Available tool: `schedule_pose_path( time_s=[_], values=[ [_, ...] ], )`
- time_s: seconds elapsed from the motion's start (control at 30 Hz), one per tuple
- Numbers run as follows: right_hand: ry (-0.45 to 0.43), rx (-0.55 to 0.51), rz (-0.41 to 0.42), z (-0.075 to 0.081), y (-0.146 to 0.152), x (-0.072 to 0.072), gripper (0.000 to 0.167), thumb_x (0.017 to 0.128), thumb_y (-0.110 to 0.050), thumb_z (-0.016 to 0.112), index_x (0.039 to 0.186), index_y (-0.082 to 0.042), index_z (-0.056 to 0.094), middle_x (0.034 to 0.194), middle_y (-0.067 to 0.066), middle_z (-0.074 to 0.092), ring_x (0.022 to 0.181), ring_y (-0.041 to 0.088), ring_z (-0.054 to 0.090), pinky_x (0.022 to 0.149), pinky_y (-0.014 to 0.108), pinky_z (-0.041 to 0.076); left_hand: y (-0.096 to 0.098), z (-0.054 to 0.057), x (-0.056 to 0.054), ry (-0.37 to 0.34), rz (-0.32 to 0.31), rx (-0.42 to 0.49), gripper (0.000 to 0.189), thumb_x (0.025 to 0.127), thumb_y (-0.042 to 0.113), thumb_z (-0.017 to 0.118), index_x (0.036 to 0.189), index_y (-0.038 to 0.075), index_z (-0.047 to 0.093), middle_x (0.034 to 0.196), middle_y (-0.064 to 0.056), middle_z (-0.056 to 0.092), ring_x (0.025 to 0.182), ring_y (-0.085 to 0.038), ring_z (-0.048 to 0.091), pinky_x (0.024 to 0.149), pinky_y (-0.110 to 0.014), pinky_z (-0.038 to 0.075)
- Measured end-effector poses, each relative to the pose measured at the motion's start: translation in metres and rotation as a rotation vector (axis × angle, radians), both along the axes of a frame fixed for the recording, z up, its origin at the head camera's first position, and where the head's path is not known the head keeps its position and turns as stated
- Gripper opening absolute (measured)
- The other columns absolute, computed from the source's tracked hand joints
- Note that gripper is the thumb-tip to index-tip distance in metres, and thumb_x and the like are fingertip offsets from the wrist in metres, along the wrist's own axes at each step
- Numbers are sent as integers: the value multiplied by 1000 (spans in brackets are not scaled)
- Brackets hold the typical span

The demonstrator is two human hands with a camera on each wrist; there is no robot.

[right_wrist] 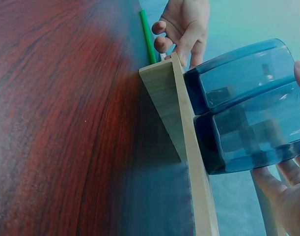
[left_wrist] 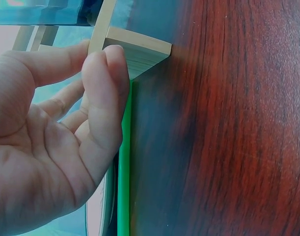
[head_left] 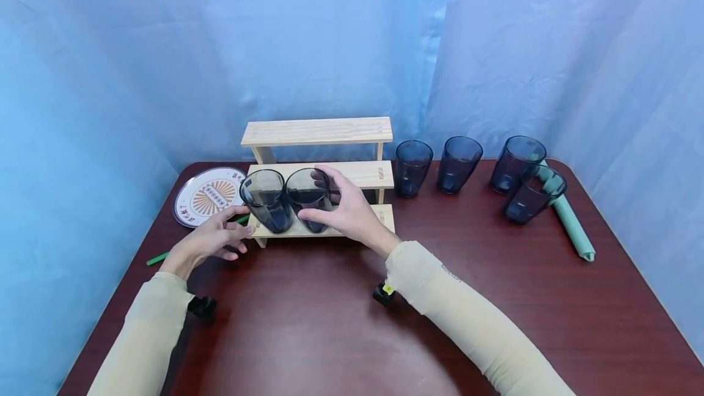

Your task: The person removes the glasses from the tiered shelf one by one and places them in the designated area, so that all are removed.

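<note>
A three-step wooden stand [head_left: 316, 131] stands at the back of the table. Side by side on its lowest step [head_left: 386, 215] are two dark, see-through glasses: a left glass [head_left: 266, 200] and a right glass [head_left: 309, 191]. My right hand [head_left: 354, 209] grips the right glass, thumb at the front and fingers behind. In the right wrist view, both glasses' bases sit on the board, close together. With thumb and fingers, my left hand [left_wrist: 51, 132] pinches the left end of the lowest step. A green stick [left_wrist: 124, 187] lies beneath that hand.
A patterned white plate [head_left: 211, 194] lies left of the stand. Right of it stand more dark glasses, including a near one [head_left: 414, 167] and another [head_left: 459, 164]. Farther right, one glass [head_left: 533, 194] tilts close to an upright glass [head_left: 514, 167], by a green roll [head_left: 574, 228].
</note>
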State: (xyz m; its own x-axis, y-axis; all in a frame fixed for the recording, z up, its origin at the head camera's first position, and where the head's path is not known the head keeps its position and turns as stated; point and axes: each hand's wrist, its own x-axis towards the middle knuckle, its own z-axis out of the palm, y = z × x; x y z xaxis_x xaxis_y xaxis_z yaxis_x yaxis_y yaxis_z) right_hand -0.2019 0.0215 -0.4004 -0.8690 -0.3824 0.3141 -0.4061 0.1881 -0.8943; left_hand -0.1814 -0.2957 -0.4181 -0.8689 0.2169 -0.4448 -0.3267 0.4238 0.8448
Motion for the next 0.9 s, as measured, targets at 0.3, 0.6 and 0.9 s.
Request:
schedule_pose_path(
  time_s=[0.3,0.6,0.9],
  values=[
    [-2,-27,8,-1,0,1,85,79,-39,89,151,-22,45,140,-8,56,125,7,54,102,33,47,0,-1,-1,0,2,5,75,100,23,67,158,8,22,115,-18,65,79,-21,67,61,-34,59],
    [3,-26,5,-2,-1,0,84,79,-39,89,149,-24,47,139,-10,56,123,7,55,101,31,48,0,1,-2,-5,4,3,75,100,24,66,158,8,21,115,-19,65,78,-21,67,61,-34,59],
    [-11,-28,-6,6,3,0,84,75,-41,92,147,-25,51,136,-15,59,123,6,57,101,31,48,1,0,-1,-7,1,-3,76,100,26,67,158,8,22,116,-20,65,79,-21,67,62,-34,59]
  ],
)
